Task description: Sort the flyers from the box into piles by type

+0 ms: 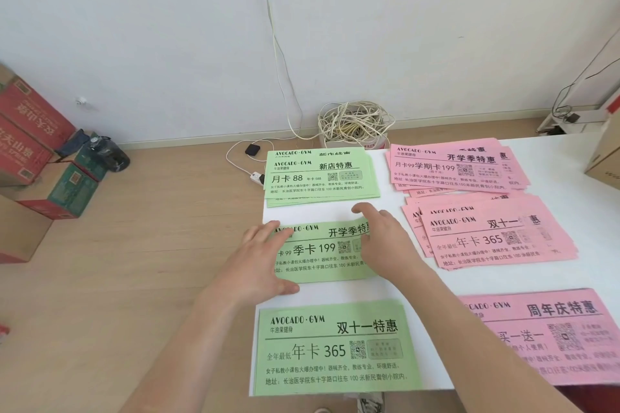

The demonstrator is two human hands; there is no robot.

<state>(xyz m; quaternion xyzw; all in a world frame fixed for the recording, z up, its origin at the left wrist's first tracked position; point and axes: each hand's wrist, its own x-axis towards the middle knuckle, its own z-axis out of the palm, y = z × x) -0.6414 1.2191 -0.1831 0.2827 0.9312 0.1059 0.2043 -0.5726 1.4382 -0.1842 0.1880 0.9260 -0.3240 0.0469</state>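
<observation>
Head view: left hand (261,258) fingers lie straight on the green flyer (322,255) on the desk (308,211); right hand (385,238) fingers meet its opposite end, grip unclear.

We note a white table (486,278) beneath the grip. Beyond the grip, at the wall (134,27), a tangled coil of white cable (355,124) sits in a small container, and one white lead (275,43) runs up the wall. Beyond and just left of the grip, a black adapter (252,149) and a white power strip (257,177) lie on the wooden floor (151,245). Far left of the grip we find stacked red cartons (30,131), a green carton (73,188) and a dark bottle (110,152). Far right, black cables (567,107) hang.
</observation>
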